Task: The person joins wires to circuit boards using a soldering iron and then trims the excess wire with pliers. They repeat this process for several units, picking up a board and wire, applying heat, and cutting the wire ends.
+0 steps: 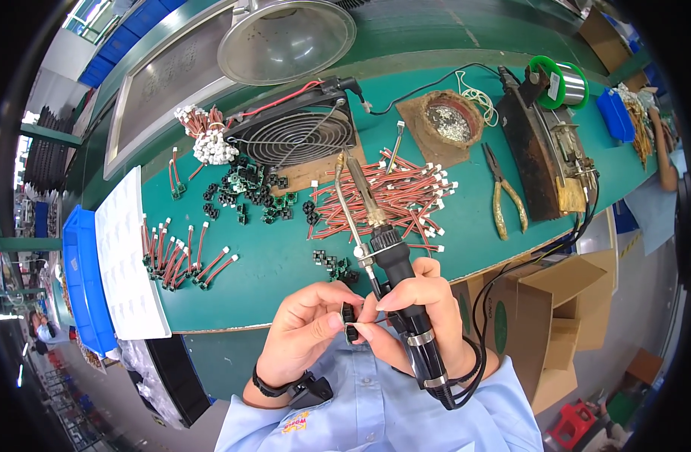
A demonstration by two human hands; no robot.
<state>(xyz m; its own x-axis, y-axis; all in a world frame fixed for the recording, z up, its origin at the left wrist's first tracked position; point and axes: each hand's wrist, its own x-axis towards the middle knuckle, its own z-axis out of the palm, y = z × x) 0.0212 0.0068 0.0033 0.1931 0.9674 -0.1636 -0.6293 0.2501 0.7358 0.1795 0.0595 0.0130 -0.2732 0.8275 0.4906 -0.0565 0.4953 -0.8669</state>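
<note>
Near the table's front edge, my left hand (302, 325) pinches a small black component (350, 322) between thumb and fingers. My right hand (428, 310) is wrapped round a black soldering iron (395, 260) with a metal feed tube alongside; its tip points away from me, over the table. The thumb and forefinger of that hand meet close to the black component, where a thin dark wire seems to run. Beyond the iron lies a pile of red-and-white wire leads (383, 200) with white connectors. Small green boards with black parts (244, 188) are heaped to its left.
A fan with a wire guard (296, 139) stands at the back. On the right are pliers (503, 192), a solder pot (454, 123), a solder spool (567, 84) and a dark metal stand (537, 151). Wired boards (181, 260), a white tray (131, 256) and a blue bin (85, 282) occupy the left.
</note>
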